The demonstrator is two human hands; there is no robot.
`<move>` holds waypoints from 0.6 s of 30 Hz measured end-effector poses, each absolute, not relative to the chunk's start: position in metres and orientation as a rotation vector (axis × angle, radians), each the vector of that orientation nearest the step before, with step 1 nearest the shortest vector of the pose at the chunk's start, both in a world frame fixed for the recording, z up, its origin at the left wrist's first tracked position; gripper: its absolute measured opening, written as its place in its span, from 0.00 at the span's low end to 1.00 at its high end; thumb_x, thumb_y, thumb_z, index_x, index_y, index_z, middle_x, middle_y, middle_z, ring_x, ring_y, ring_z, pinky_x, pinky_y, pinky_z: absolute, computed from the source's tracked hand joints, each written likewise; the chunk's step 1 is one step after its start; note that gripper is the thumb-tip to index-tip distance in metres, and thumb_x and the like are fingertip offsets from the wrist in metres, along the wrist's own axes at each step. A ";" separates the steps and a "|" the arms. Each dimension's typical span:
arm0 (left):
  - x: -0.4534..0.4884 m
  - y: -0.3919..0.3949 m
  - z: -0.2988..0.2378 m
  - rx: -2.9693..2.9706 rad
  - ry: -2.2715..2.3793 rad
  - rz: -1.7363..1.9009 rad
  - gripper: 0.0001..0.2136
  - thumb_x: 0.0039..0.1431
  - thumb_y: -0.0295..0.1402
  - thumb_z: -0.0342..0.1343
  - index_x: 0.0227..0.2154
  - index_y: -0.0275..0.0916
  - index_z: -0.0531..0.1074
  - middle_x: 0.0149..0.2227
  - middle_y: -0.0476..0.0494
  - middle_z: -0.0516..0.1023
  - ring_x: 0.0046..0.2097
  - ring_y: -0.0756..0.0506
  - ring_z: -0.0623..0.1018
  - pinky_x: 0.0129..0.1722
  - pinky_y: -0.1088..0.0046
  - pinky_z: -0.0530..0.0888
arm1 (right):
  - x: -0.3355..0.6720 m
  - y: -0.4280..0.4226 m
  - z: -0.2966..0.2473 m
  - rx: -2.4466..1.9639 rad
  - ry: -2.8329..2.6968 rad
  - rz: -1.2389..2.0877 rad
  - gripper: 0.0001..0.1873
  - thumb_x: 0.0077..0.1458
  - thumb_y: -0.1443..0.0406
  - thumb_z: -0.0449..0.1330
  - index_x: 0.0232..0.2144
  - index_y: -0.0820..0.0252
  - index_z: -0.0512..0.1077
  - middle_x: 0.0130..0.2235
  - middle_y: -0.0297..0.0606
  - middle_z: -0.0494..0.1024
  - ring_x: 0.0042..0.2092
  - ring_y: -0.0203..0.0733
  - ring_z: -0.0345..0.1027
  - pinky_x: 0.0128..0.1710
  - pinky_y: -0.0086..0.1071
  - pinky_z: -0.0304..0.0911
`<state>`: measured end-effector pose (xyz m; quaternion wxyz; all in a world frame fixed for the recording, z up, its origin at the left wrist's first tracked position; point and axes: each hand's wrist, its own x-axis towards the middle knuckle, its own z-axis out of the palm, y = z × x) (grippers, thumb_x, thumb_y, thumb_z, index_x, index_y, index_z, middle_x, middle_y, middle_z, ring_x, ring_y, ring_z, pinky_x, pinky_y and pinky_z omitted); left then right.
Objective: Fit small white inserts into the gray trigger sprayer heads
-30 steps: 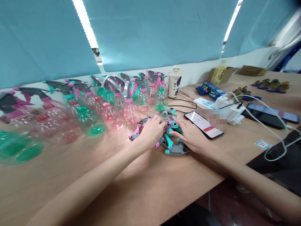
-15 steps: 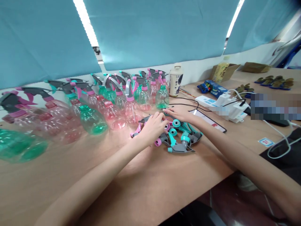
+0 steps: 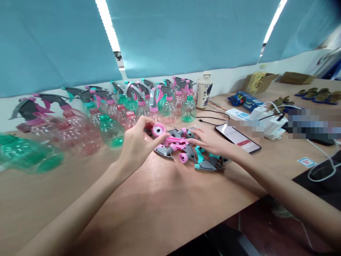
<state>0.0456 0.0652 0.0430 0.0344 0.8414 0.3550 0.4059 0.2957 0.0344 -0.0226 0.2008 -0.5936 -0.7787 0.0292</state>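
My left hand is closed on a pink-collared spray head, lifted just above the left side of the pile. The collar's open underside faces me, while my fingers hide the rest of it. My right hand lies over the pile's right part, its fingers stretched out and touching the pieces. Pink-and-grey spray heads and teal-and-grey spray heads lie loosely together on the table beneath both hands.
Clear pink bottles and green bottles, several topped with spray heads, line the left and back of the table. At the right are a phone, a power strip, cables and a cream bottle.
My left hand has moved left out of the pile, bringing up a pink-collared spray head. My right hand has come down over the teal pieces. The view has shifted slightly left.
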 end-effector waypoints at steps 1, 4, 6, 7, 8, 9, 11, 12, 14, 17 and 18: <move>0.035 0.062 0.041 2.582 1.131 1.257 0.14 0.52 0.39 0.63 0.35 0.39 0.66 0.33 0.49 0.76 0.34 0.48 0.76 0.33 0.72 0.73 | 0.291 0.026 -0.025 -1.673 -2.179 0.073 0.34 0.58 0.43 0.44 0.57 0.58 0.63 0.57 0.49 0.68 0.58 0.54 0.60 0.53 0.46 0.58; 0.004 0.054 0.026 2.607 1.227 1.317 0.14 0.52 0.44 0.61 0.34 0.42 0.66 0.31 0.49 0.75 0.32 0.46 0.76 0.32 0.68 0.73 | 0.278 0.002 -0.036 -1.764 -2.228 -0.076 0.46 0.52 0.38 0.46 0.61 0.64 0.57 0.64 0.56 0.55 0.64 0.61 0.46 0.60 0.53 0.47; -0.013 0.048 0.009 2.685 1.215 1.333 0.12 0.56 0.44 0.58 0.35 0.42 0.67 0.31 0.47 0.75 0.33 0.44 0.75 0.34 0.66 0.73 | 0.272 -0.007 -0.044 -1.785 -2.263 -0.161 0.47 0.51 0.37 0.46 0.61 0.62 0.56 0.65 0.55 0.52 0.65 0.62 0.42 0.61 0.58 0.41; -0.019 0.045 0.000 2.725 1.224 1.318 0.11 0.56 0.43 0.57 0.35 0.42 0.68 0.32 0.46 0.75 0.34 0.44 0.75 0.35 0.65 0.73 | 0.270 -0.008 -0.047 -1.794 -2.267 -0.186 0.46 0.51 0.37 0.46 0.62 0.62 0.56 0.65 0.55 0.51 0.65 0.61 0.42 0.61 0.58 0.40; -0.024 0.041 -0.008 2.788 1.188 1.285 0.10 0.57 0.43 0.57 0.36 0.42 0.68 0.32 0.46 0.75 0.34 0.43 0.75 0.34 0.64 0.72 | 0.269 -0.008 -0.049 -1.805 -2.263 -0.201 0.45 0.52 0.38 0.45 0.62 0.61 0.56 0.65 0.54 0.52 0.65 0.60 0.42 0.61 0.58 0.40; -0.027 0.037 -0.016 2.850 1.135 1.209 0.11 0.58 0.42 0.56 0.37 0.41 0.69 0.33 0.45 0.76 0.35 0.42 0.75 0.34 0.64 0.72 | 0.268 -0.007 -0.051 -1.818 -2.252 -0.208 0.44 0.53 0.38 0.45 0.62 0.61 0.56 0.65 0.54 0.52 0.65 0.59 0.43 0.61 0.58 0.40; -0.028 0.028 -0.028 2.901 1.058 0.969 0.13 0.59 0.43 0.54 0.42 0.40 0.69 0.37 0.43 0.77 0.39 0.41 0.76 0.37 0.62 0.73 | 0.268 -0.002 -0.052 -1.842 -2.225 -0.214 0.43 0.54 0.39 0.44 0.61 0.60 0.56 0.64 0.54 0.54 0.65 0.58 0.45 0.61 0.58 0.41; -0.027 0.023 -0.032 2.906 1.032 0.851 0.15 0.60 0.43 0.54 0.45 0.39 0.68 0.42 0.41 0.77 0.43 0.40 0.76 0.40 0.60 0.74 | 0.268 0.001 -0.052 -1.854 -2.209 -0.220 0.43 0.54 0.39 0.43 0.61 0.60 0.57 0.64 0.54 0.54 0.65 0.59 0.46 0.60 0.58 0.41; -0.021 0.013 -0.036 2.926 0.932 0.709 0.20 0.60 0.42 0.54 0.50 0.37 0.65 0.50 0.36 0.73 0.50 0.39 0.73 0.46 0.57 0.73 | 0.267 0.005 -0.052 -1.866 -2.179 -0.243 0.42 0.55 0.40 0.43 0.61 0.61 0.57 0.63 0.54 0.56 0.64 0.59 0.48 0.60 0.60 0.40; -0.010 0.005 -0.037 2.911 0.886 0.623 0.23 0.61 0.40 0.53 0.55 0.35 0.60 0.57 0.33 0.67 0.56 0.38 0.69 0.51 0.55 0.71 | 0.264 0.007 -0.052 -1.817 -2.160 -0.298 0.38 0.58 0.43 0.43 0.60 0.62 0.58 0.62 0.55 0.59 0.63 0.58 0.51 0.61 0.61 0.36; -0.006 0.004 -0.037 2.897 0.892 0.610 0.23 0.61 0.38 0.53 0.56 0.35 0.59 0.58 0.33 0.66 0.57 0.38 0.68 0.53 0.55 0.70 | 0.261 0.006 -0.052 -1.771 -2.174 -0.300 0.37 0.59 0.44 0.43 0.60 0.62 0.58 0.62 0.54 0.59 0.63 0.56 0.51 0.61 0.60 0.36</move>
